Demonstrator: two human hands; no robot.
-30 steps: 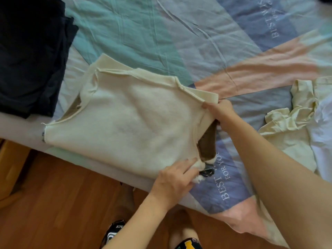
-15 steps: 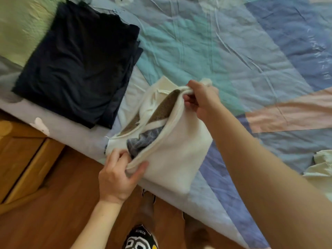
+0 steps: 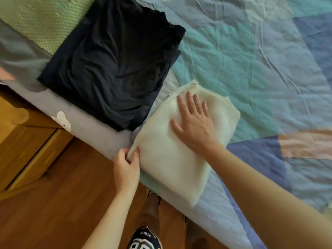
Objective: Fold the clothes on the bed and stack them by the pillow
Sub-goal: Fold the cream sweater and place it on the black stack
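Under the right hand, fingers spread flat, lies the folded cream garment.
Left hand pinches the near-left corner; advise smoothing outward from the fingertips before stacking.

both forearms are bare and sleeveless, and a black-and-white garment with lettering shows below.

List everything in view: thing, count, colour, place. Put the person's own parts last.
cream garment: one, cream, folded at the bed's near edge
dark folded clothes: one pile, navy-black, beside the pillow
pillow: one, pale green, top left
quilt: one, teal, blue and pink patches, covering the bed
cabinet: one, wooden, left of the bed
floor: wood, brown, below
left hand: pinches the cream garment's edge
right hand: flat on the cream garment
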